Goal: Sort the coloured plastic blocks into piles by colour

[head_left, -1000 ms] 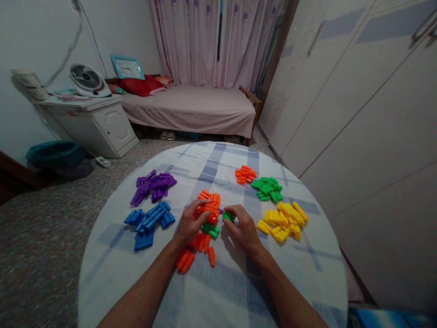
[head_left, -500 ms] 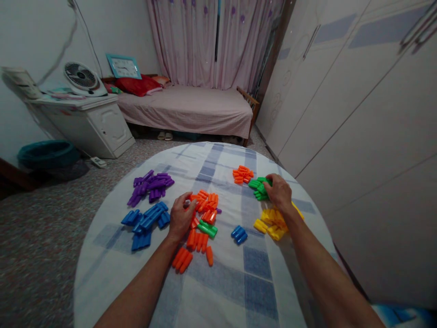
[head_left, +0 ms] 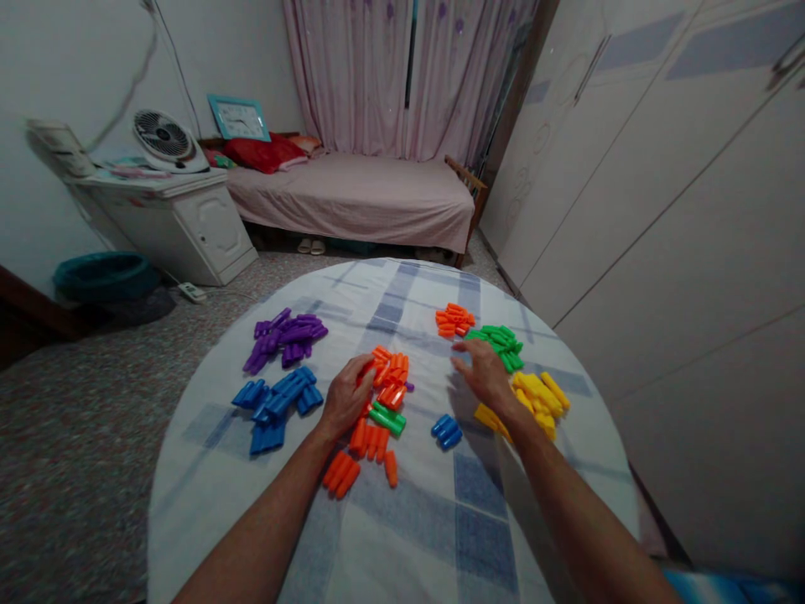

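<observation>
Tabletop (head_left: pixel 402 520): round, under a blue-and-white checked cloth, with pegs laid out on it by colour.
Mixed heap (head_left: pixel 390 376): mid-table and mostly orange pegs, most of them lying with their long axes pointing away from the person.
Left hand (head_left: pixel 345 403): on the heap's left edge, fingers curled against the orange pegs and touching them. I cannot tell whether one is pinched.
Green peg (head_left: pixel 386 418): lies crosswise on the heap's near side, just right of the left thumb. The left hand is far nearer to it.
Right hand (head_left: pixel 487 376): palm down, fingers spread and holding nothing. It is over the cloth between the heap and the green pile, with fingertips aimed left and away.
Blue pegs (head_left: pixel 446 430): a small cluster between the two arms, on the near-left side of the right hand, which is the nearer one.
Green pile (head_left: pixel 501 342): just beyond the right hand.
Yellow pile (head_left: pixel 539 394): right of that wrist; the forearm crosses its left edge.
Orange pile (head_left: pixel 454 320): on the far side, beside the green pile.
Blue pile (head_left: pixel 277 403): left of the left hand, near it.
Purple pile (head_left: pixel 284 335): beyond the blue pile.
Loose orange pegs (head_left: pixel 343 471): beside the left forearm.
Bed (head_left: pixel 352 197): behind, under pink curtains.
</observation>
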